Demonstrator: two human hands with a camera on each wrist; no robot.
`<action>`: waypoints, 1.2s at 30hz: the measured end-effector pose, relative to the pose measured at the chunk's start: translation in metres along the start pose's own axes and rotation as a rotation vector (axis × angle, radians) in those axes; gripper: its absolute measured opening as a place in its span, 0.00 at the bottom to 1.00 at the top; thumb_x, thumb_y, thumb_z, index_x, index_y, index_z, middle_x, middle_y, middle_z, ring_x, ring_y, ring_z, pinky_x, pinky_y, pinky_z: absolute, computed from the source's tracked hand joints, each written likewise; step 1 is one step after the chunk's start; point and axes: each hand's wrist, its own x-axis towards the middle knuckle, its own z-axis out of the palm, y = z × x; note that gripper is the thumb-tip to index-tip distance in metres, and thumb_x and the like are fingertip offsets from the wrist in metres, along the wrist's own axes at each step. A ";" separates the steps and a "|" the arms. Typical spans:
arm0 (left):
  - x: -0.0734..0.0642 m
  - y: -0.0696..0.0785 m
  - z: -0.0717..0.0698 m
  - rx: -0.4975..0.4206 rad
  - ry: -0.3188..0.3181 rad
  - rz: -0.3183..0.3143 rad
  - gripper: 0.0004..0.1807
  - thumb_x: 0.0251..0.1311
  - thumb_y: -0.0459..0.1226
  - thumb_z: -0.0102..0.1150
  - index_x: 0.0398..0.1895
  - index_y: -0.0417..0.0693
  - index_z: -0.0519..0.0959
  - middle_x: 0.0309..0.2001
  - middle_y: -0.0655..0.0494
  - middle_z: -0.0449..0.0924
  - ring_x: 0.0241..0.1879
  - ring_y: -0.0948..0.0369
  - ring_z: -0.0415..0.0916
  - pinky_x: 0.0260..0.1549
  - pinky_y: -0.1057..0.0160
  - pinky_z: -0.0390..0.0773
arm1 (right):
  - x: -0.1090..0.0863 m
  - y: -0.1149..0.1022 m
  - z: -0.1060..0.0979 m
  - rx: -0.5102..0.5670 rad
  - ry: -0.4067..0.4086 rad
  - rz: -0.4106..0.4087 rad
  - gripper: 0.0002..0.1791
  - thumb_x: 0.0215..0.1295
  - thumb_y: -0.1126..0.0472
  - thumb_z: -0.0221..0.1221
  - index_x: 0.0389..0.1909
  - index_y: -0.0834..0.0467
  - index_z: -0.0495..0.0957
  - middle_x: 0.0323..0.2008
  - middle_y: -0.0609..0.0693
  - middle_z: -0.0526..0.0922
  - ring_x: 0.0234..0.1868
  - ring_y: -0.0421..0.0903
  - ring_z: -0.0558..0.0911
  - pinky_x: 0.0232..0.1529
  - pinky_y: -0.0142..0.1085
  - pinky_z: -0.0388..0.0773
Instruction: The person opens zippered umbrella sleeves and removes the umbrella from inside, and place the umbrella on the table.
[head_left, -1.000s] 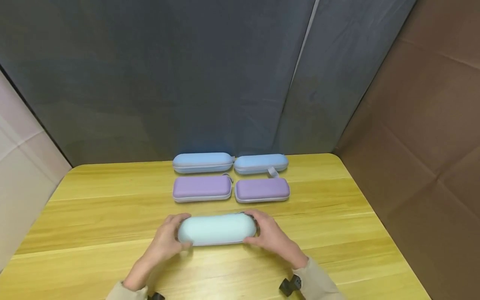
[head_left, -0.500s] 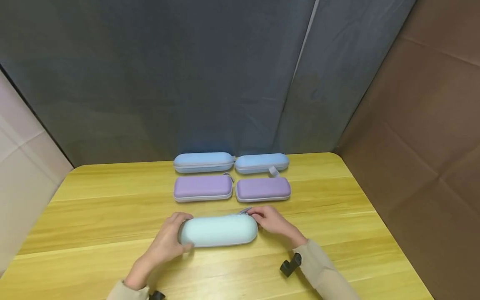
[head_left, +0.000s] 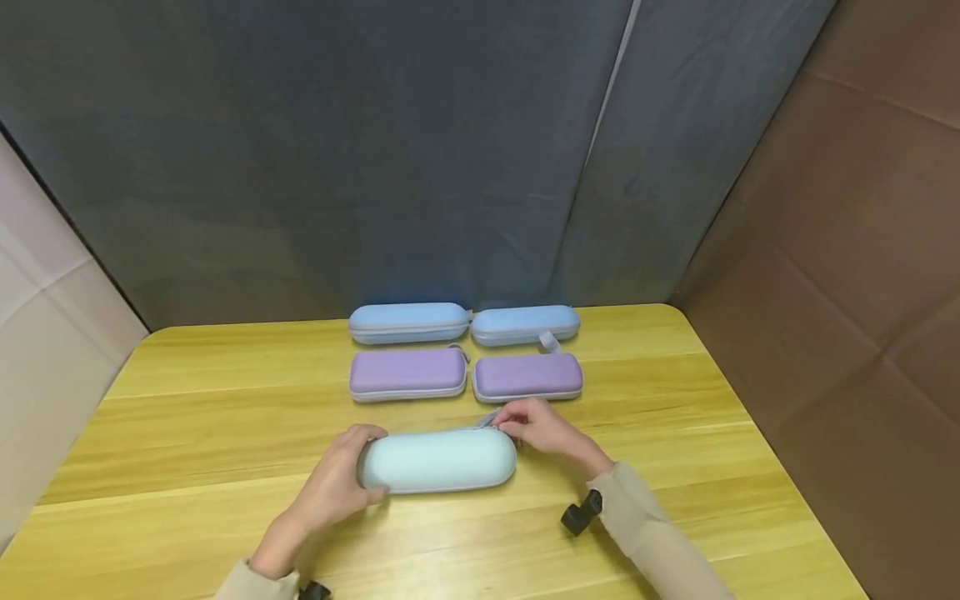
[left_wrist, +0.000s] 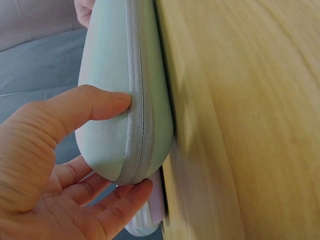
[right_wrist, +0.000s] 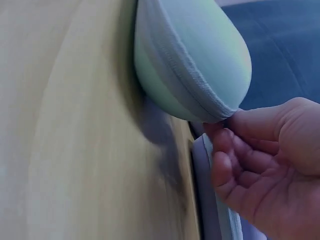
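A mint-green zippered case (head_left: 438,461) lies lengthwise on the wooden table, its zipper closed along the side seen in the left wrist view. My left hand (head_left: 343,473) grips its left end, thumb (left_wrist: 95,106) on the near side by the zipper and fingers round the end and far side. At the far right corner, my right hand (head_left: 542,427) pinches the zipper pull with thumb and curled index finger; the pull itself is mostly hidden by the fingertips. A small grey strap loop (head_left: 487,418) sticks up beside those fingers.
Two purple cases (head_left: 407,372) lie in a row behind the mint one, the right purple case (head_left: 528,377) close to my right hand. Farther back are two blue cases (head_left: 408,322) by the dark curtain (head_left: 337,167). Brown cloth (head_left: 825,250) hangs at the right.
My right hand has shifted from gripping the case's right end to pinching at its far right corner. The strap loop has come into sight there. The left hand keeps its hold.
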 end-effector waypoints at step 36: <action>-0.003 0.003 0.003 0.036 0.072 -0.003 0.35 0.19 0.28 0.76 0.43 0.40 0.78 0.43 0.47 0.78 0.42 0.48 0.76 0.41 0.44 0.77 | -0.037 -0.010 0.017 -0.474 0.290 -0.135 0.05 0.56 0.73 0.60 0.26 0.62 0.80 0.26 0.51 0.82 0.30 0.45 0.82 0.32 0.30 0.79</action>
